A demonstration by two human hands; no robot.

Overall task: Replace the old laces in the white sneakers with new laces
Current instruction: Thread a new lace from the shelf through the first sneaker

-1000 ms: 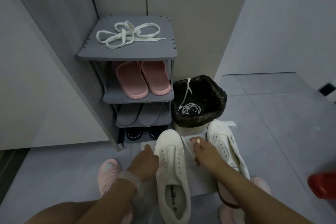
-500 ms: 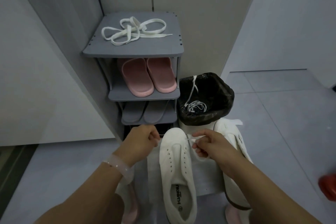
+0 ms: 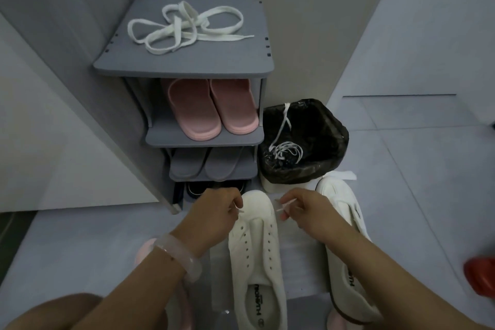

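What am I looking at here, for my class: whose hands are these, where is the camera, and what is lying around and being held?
No machine here: a person works with bare hands, and the single camera sits on their head, looking forward and down. The left hand and right hand each pinch a thin white lace end over the toe of the near sneaker, whose eyelets are empty. The second sneaker lies to its right, partly behind the right arm. Ahead stands a grey shoe rack with a loose flat white lace on top and pink slippers below. Beside it, a black-lined bin holds a thinner white lace.
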